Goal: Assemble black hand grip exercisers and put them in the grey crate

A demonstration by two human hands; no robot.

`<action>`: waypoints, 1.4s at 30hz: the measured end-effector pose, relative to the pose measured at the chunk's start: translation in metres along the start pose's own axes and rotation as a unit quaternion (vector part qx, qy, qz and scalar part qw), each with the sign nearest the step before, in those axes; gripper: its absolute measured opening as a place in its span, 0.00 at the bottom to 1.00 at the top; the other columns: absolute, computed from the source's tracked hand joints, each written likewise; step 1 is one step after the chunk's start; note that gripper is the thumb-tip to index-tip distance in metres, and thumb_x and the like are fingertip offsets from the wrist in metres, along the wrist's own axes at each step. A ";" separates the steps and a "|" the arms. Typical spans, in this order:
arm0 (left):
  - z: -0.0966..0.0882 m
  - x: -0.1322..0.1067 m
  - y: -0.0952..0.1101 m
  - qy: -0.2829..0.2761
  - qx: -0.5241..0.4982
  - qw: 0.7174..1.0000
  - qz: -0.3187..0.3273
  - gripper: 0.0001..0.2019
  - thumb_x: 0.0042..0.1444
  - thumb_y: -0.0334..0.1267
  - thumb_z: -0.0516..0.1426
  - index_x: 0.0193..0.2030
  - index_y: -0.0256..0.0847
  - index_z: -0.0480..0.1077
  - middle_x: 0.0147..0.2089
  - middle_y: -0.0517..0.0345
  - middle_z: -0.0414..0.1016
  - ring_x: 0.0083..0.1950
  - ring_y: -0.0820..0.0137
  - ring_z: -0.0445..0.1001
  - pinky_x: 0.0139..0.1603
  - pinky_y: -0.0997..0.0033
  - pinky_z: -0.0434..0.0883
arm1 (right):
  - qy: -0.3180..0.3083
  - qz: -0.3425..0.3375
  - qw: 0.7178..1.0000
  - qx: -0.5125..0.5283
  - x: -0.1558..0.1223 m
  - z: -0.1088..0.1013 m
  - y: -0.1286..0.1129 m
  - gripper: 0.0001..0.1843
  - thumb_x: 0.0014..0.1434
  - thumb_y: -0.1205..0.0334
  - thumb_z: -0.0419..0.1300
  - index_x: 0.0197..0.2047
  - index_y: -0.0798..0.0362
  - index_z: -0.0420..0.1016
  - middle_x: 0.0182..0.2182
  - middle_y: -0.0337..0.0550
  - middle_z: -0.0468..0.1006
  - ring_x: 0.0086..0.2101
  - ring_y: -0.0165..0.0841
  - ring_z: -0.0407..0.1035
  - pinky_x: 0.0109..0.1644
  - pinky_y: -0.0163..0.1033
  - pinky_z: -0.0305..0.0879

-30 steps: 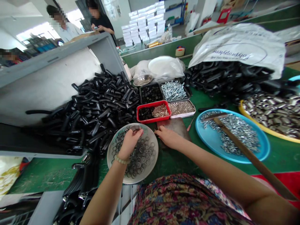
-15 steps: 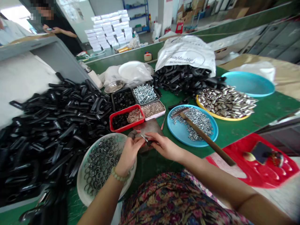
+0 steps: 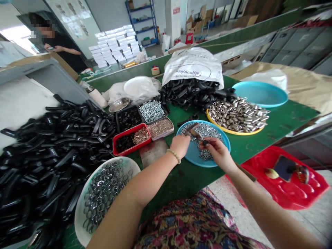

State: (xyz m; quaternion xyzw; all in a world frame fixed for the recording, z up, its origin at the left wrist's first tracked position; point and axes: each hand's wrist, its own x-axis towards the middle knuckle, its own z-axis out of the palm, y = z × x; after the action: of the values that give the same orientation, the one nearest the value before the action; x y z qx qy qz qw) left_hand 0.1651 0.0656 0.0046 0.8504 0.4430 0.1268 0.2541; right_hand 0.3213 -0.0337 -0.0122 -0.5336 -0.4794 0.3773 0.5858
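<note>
My right hand [image 3: 219, 152] is closed on a small dark part [image 3: 204, 142] with what looks like a short metal end, held above the blue plate [image 3: 190, 157]. My left hand [image 3: 180, 144] is over the plate's left rim with its fingers bent together beside the hammer head [image 3: 191, 128]; whatever they pinch is hidden. The hammer lies across the plate, its wooden handle mostly covered by my right hand and forearm. Small silver metal pieces [image 3: 210, 129] are spread on the plate around both hands.
Left of my arms stand a white bowl of metal rings [image 3: 79, 211] and a heap of black curved parts [image 3: 62, 152]. A red tray [image 3: 114, 148], a metal plate [image 3: 153, 152] and a yellow plate of metal sleeves [image 3: 232, 131] are nearby. Another person [image 3: 64, 52] stands at far left.
Both hands have moved right from above the metal plate to the blue plate. They have parted, the right keeping the small dark part. The view has shifted slightly.
</note>
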 end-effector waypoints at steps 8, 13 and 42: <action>-0.026 -0.026 -0.003 0.005 -0.234 0.972 -0.028 0.05 0.56 0.32 0.57 0.38 0.35 0.71 0.37 0.51 0.76 0.40 0.66 0.76 0.46 0.66 0.71 | -0.087 0.014 0.996 0.000 -0.030 0.023 -0.017 0.11 0.62 0.56 0.54 0.47 0.49 0.68 0.38 0.44 0.77 0.36 0.34 0.76 0.43 0.43 0.73; -0.051 -0.072 -0.017 0.062 -0.694 0.687 -0.207 0.07 0.48 0.31 0.64 0.32 0.35 0.70 0.35 0.55 0.77 0.37 0.73 0.76 0.46 0.73 0.73 | -0.169 -0.007 0.985 -0.021 -0.040 0.063 -0.031 0.11 0.63 0.59 0.52 0.49 0.48 0.67 0.37 0.43 0.78 0.37 0.34 0.75 0.43 0.42 0.73; -0.128 -0.161 -0.037 0.102 -0.213 0.964 0.118 0.16 0.57 0.24 0.49 0.34 0.41 0.77 0.54 0.52 0.72 0.58 0.65 0.67 0.63 0.63 0.60 | -0.229 0.163 0.938 0.203 -0.030 0.125 -0.040 0.13 0.51 0.51 0.66 0.37 0.46 0.72 0.28 0.39 0.76 0.26 0.30 0.70 0.31 0.37 0.70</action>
State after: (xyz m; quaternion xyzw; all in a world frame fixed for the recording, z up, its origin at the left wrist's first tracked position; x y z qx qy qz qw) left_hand -0.0093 -0.0073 0.0929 0.8051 0.3260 0.3339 0.3661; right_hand 0.1907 -0.0351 0.0185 -0.3734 -0.4202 0.6690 0.4862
